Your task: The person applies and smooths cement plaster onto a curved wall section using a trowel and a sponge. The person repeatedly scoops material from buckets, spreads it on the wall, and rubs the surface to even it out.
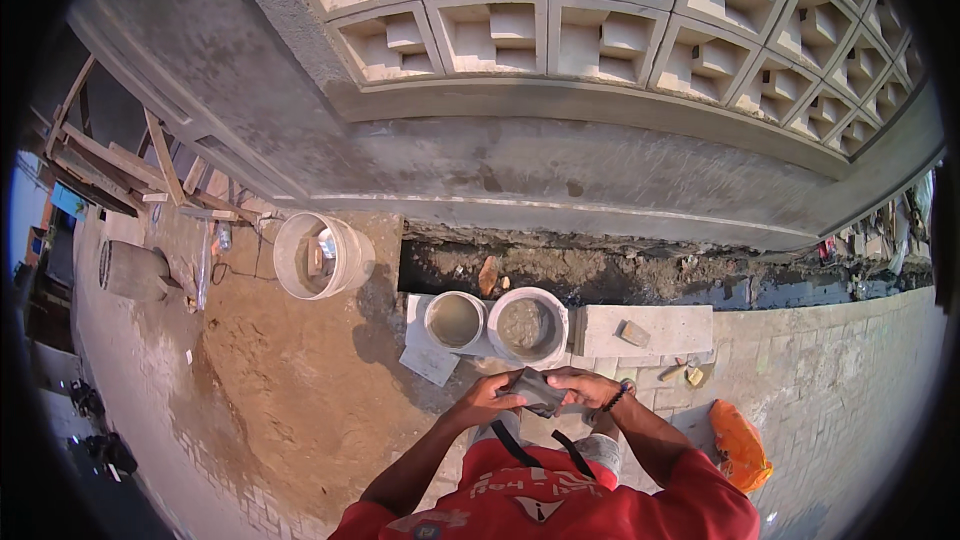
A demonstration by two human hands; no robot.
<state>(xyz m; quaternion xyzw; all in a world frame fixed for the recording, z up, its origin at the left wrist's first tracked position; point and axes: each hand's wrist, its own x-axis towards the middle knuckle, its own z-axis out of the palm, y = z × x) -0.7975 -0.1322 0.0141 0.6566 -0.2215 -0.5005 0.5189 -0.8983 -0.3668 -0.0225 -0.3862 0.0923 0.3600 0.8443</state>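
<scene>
My left hand and my right hand grip a dark grey, folded item between them in front of my body; I cannot make out exactly what it is. Just beyond them stand a bucket of murky liquid and, to its right, a white bucket of wet grey mix. A bracelet is on my right wrist, and my red shirt fills the lower middle.
A large bucket stands by a sand pile. A drain trench runs below the wall. Right are a concrete slab and an orange sack. Wooden planks and a grey drum are left.
</scene>
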